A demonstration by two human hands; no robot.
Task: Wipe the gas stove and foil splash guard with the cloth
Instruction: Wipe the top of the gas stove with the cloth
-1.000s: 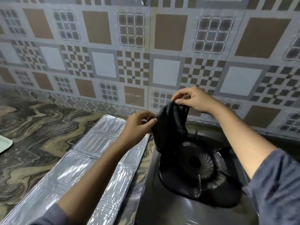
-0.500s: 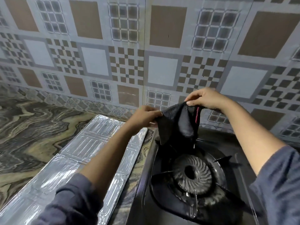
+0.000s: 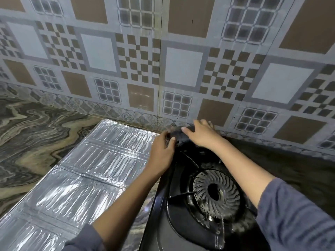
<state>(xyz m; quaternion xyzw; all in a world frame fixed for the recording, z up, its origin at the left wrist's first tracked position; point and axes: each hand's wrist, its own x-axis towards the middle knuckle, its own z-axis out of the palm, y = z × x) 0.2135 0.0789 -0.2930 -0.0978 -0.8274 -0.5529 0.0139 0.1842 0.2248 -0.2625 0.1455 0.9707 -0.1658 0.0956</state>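
The black gas stove [image 3: 163, 223] fills the lower right, its round burner [image 3: 215, 193] under the pan supports. A dark cloth [image 3: 178, 135] lies bunched at the stove's far left corner, close to the tiled wall. My right hand [image 3: 201, 135] lies on top of the cloth with fingers spread and fairly straight. My left hand [image 3: 162, 151] holds the cloth's left edge, fingers curled on it. The silver foil splash guard [image 3: 87, 171] lies flat on the counter left of the stove.
A patterned tile wall [image 3: 163, 60] stands right behind the stove. The marbled stone counter [image 3: 30, 142] stretches to the left of the foil. Dark counter surface [image 3: 290, 165] lies to the right of the stove.
Both hands have lowered the cloth from mid-air above the burner down onto the stove's far left corner. The right hand went from pinching it to lying over it.
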